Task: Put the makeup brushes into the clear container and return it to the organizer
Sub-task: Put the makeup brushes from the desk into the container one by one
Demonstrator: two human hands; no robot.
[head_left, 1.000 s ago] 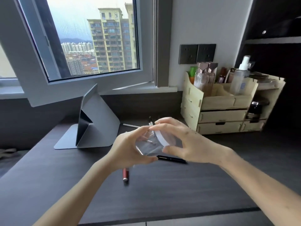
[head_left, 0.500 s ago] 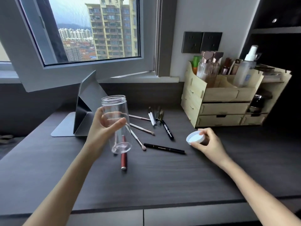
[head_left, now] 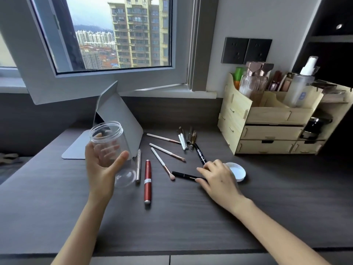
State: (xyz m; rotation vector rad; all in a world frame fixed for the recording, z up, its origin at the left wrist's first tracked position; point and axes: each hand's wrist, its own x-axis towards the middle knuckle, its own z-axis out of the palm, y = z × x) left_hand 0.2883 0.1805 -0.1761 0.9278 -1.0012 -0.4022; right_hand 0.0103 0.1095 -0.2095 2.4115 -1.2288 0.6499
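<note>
My left hand [head_left: 101,170] holds the empty clear container [head_left: 112,148] upright and lidless, just above the desk at the left. Its white lid [head_left: 238,172] lies on the desk beside my right hand [head_left: 217,176]. That hand rests low on the desk, thumb and fingers apart on either side of the right end of a black pen [head_left: 183,175]. White-handled makeup brushes [head_left: 166,151] lie scattered in the middle, with a bundle of several more [head_left: 188,138] behind them. The wooden organizer [head_left: 267,119] stands at the back right.
A red tube [head_left: 148,180] and a silver tube [head_left: 138,165] lie next to the container. Another black pen [head_left: 199,153] lies near my right hand. A grey folding mirror stand [head_left: 118,119] sits behind the container. Bottles fill the organizer's top. An open window sash overhangs the back left.
Both hands held the container and took its lid off. My right hand set the lid on the desk and moved left onto the black pen. My left hand kept the container.
</note>
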